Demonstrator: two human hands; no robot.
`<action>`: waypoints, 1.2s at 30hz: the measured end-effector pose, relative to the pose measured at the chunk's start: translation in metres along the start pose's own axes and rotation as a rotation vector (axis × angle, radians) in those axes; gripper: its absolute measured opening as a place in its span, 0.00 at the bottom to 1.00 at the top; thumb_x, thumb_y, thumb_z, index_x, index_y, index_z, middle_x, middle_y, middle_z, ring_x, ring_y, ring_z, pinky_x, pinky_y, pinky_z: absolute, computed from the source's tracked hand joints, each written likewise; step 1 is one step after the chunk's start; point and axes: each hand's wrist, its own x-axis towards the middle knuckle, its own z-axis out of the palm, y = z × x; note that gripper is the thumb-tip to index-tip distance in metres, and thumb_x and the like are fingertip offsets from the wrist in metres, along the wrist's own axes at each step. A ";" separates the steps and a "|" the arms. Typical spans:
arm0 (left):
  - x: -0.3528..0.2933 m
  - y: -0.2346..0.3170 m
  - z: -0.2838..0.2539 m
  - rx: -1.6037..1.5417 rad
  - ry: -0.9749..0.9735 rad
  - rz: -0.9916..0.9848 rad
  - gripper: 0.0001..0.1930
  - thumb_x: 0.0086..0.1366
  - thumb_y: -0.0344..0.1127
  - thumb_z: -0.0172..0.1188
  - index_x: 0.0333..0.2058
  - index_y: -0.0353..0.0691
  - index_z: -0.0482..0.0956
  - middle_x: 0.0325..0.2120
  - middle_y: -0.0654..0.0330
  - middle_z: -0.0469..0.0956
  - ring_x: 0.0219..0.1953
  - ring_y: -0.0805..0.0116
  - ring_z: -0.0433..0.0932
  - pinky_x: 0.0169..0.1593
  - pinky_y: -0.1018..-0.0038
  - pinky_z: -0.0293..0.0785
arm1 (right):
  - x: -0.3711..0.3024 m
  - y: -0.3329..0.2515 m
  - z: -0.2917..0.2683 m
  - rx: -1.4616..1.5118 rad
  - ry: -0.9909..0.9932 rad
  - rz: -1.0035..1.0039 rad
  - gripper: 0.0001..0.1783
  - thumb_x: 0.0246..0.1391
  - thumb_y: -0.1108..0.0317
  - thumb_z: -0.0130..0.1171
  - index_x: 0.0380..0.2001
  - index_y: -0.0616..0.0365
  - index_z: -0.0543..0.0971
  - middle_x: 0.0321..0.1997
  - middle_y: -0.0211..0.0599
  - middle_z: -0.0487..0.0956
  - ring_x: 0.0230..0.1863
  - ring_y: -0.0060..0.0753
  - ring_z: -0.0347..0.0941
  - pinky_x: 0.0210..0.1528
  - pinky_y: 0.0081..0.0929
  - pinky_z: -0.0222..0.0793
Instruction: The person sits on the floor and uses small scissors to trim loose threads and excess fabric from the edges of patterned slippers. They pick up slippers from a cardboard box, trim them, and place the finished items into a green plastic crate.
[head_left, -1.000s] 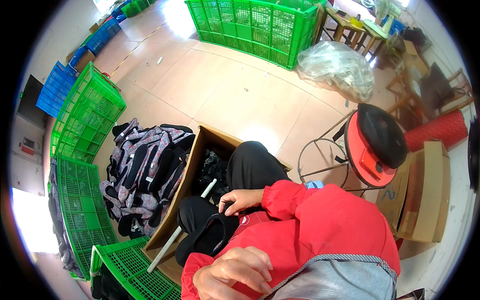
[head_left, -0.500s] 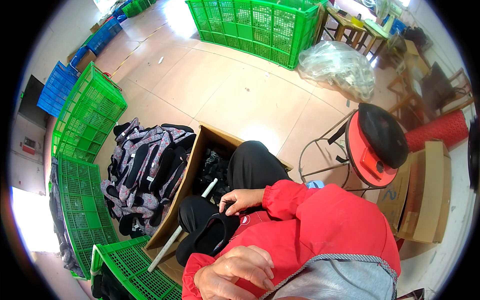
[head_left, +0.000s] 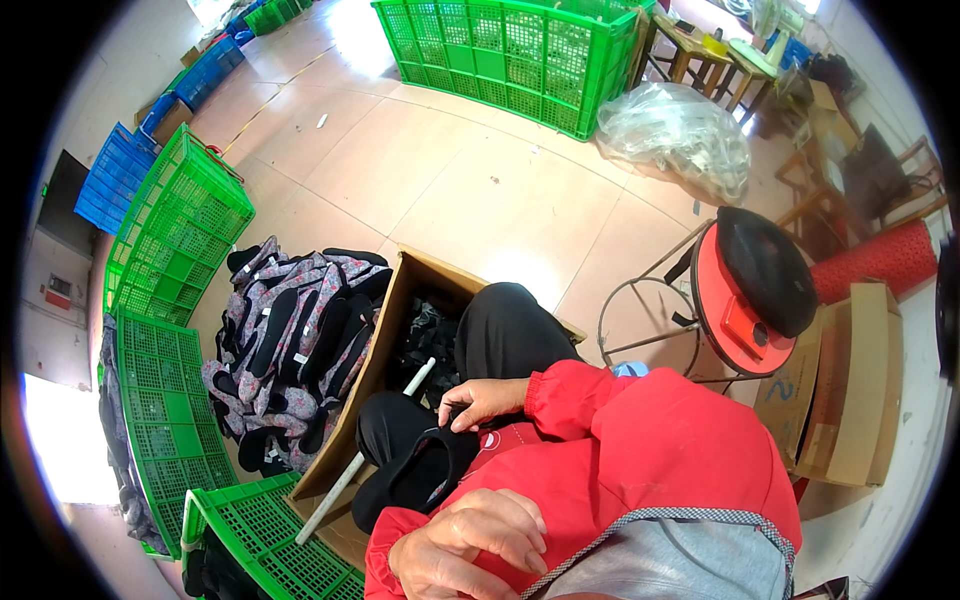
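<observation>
A black slipper (head_left: 412, 478) lies tilted across my lap, its opening facing up. At its upper edge is my right hand (head_left: 484, 404), reaching in from the right in a red sleeve, with bent fingers pinching the rim. Lower down and nearer, my left hand (head_left: 470, 548) hangs over the red garment (head_left: 520, 460) on my lap. Its fingers are half bent and apart, and nothing shows between them. Beyond my knees stands an open cardboard box (head_left: 385, 330) with dark pieces inside. A white rod (head_left: 335, 495) slants across the box beside my left knee.
Left of the box lies a pile of patterned slippers (head_left: 290, 350) with black soles. Green crates (head_left: 175, 400) line the left side; another green crate (head_left: 510, 60) stands far ahead. To the right are a red stool (head_left: 715, 320) bearing a black bag, a plastic sack (head_left: 675, 135) and cardboard cartons (head_left: 845, 390).
My left hand's fingers have shifted very slightly. The right hand and the slipper stay where they were.
</observation>
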 end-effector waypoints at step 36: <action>-0.137 -0.076 -0.063 1.088 0.613 -1.014 0.19 0.57 0.42 0.66 0.42 0.33 0.79 0.34 0.43 0.81 0.37 0.45 0.81 0.42 0.58 0.76 | -0.010 -0.014 0.011 0.192 -0.030 0.122 0.12 0.65 0.65 0.57 0.48 0.59 0.76 0.28 0.32 0.77 0.22 0.16 0.66 0.26 0.14 0.61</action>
